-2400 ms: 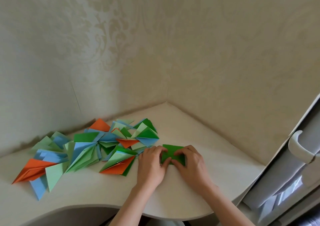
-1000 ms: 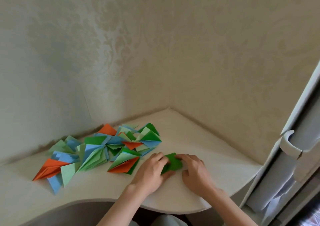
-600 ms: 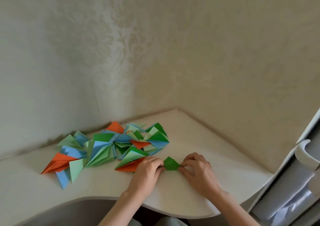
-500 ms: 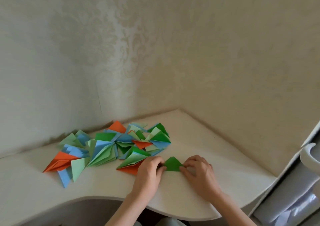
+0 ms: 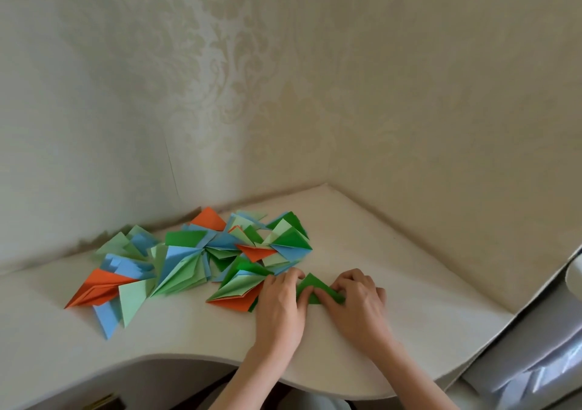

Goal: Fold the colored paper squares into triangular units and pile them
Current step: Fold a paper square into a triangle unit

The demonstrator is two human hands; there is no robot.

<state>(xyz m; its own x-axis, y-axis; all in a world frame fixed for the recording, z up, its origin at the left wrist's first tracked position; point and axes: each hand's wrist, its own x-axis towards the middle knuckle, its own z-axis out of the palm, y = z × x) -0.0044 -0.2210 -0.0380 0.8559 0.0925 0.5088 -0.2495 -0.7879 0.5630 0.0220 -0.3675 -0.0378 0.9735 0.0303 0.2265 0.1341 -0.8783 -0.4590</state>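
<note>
We see a dark green paper [image 5: 315,287] folded to a small triangle, its point facing away from us, lying flat on the desk [image 5: 393,261] between the two hands. The left hand [image 5: 282,307] lies palm down at the paper's left end, its fingers curled so that the fingertips [image 5: 305,293] press down on the near left part of the triangle. The right hand [image 5: 359,302] lies palm down at the paper's right end, and its bent fingers pinch the right corner of the green paper against the desk. Both hands thus hold the same piece, one at each end, and the top point of the triangle shows free between them.

Just to the left of the left hand, touching its knuckles or nearly so, begins the pile of folded units [image 5: 201,258]. It spreads leftward along the desk toward the wall [image 5: 126,94]. We make out orange, light green, dark green and blue triangles lying over one another in a loose heap, some fanned open at the folds. An orange unit [image 5: 97,288] lies at the pile's left near edge, with a blue piece [image 5: 105,320] and a light green triangle [image 5: 132,299] beside it. Another orange unit [image 5: 234,301] sits under a light green fan right by the left hand.

The desk is pale and has a curved near edge; it fits into a corner of two walls covered with cream patterned wallpaper. At the right edge we see a white frame [image 5: 535,309] beside the desk.
</note>
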